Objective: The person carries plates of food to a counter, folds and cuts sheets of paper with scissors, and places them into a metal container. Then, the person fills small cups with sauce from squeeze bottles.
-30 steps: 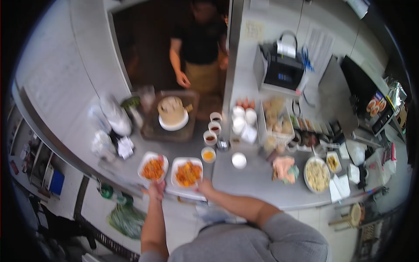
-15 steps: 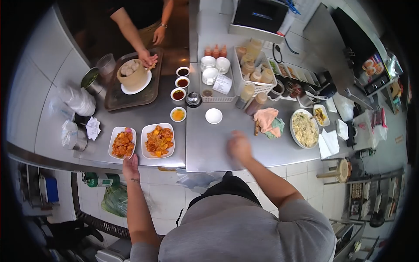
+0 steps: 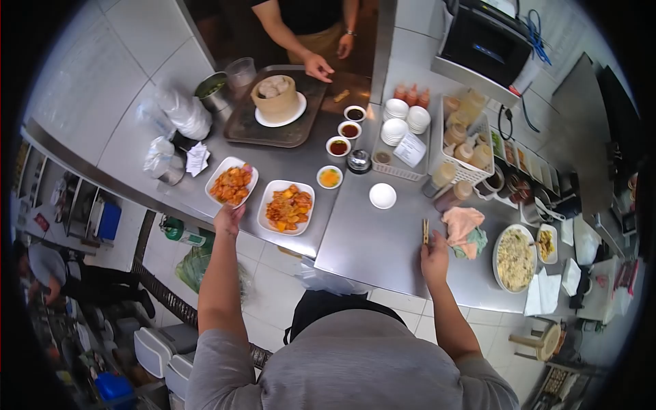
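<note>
My left hand grips the near rim of a white square bowl of orange-sauced food pieces, its fingers partly hidden under the bowl. Close by on the right stands a second white square bowl with similar food. My right hand is closed at the lower end of a small wooden clothespin, which points up from the fingertips over the steel counter. Just beyond that hand lies a crumpled pink cloth with a green cloth partly beneath it.
A co-worker's hand reaches over a brown tray bearing a bamboo steamer. Sauce cups, a call bell and a small white dish stand mid-counter. To the right is a large bowl of rice.
The view has turned and shifted. My right hand, blurred and apart before, is now at the clothespin. The co-worker's hand has drawn back from a small tan piece beside the tray.
</note>
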